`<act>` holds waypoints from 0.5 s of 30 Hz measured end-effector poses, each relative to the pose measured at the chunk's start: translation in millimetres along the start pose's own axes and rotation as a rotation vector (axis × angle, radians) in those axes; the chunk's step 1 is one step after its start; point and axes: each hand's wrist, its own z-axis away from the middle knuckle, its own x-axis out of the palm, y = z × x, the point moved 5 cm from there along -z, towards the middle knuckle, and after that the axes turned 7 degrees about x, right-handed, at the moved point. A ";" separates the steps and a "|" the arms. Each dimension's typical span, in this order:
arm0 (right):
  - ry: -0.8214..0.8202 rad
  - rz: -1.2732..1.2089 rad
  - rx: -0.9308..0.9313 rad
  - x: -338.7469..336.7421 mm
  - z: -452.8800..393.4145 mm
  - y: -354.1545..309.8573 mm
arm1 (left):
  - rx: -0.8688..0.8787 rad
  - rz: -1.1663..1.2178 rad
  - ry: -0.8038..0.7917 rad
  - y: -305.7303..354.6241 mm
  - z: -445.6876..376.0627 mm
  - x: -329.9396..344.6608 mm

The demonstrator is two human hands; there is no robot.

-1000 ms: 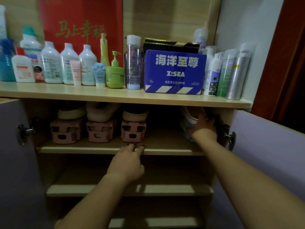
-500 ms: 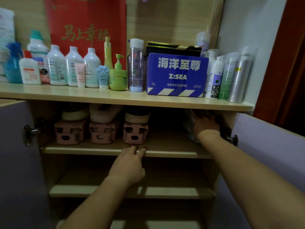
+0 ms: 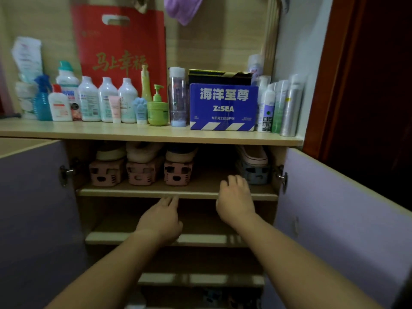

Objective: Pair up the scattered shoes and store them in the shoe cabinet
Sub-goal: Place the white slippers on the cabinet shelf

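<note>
The shoe cabinet stands open, and its top inner shelf (image 3: 200, 186) holds shoes on stacker racks. A white-soled shoe (image 3: 253, 156) sits on a blue-grey rack (image 3: 256, 173) at the far right. Three pink racks (image 3: 142, 173) on the left carry a pale shoe (image 3: 110, 152), a fluffy beige slipper (image 3: 142, 151) and a dark-topped shoe (image 3: 180, 152). My right hand (image 3: 235, 199) hovers empty at the shelf's front edge, fingers loosely curled, just left of the blue-grey rack. My left hand (image 3: 161, 218) touches the shelf's front edge with straight fingers.
Purple cabinet doors (image 3: 33, 208) (image 3: 334, 208) swing out on both sides. Two lower shelves (image 3: 200, 239) lie beneath my arms. The cabinet top (image 3: 133, 132) carries several bottles, a blue box (image 3: 223, 107) and a red bag (image 3: 121, 47). A dark red door frame (image 3: 330, 63) is at the right.
My right hand let go of the white-soled shoe and drew back out of the shelf to its front edge. The shoe now rests on the blue-grey rack. My left hand stayed put.
</note>
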 end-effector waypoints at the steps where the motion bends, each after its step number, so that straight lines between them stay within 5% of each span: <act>1: -0.006 -0.038 -0.020 -1.5 17.7 -9.0 | -0.053 0.044 0.012 -2.1 26.1 0.6; 8: -0.219 -0.340 -0.323 19.7 152.2 -106.4 | -0.220 0.105 -0.150 -50.8 226.6 57.5; 15: -0.622 -0.259 -0.700 34.1 317.2 -249.4 | -0.562 0.258 -0.235 -137.4 435.4 93.0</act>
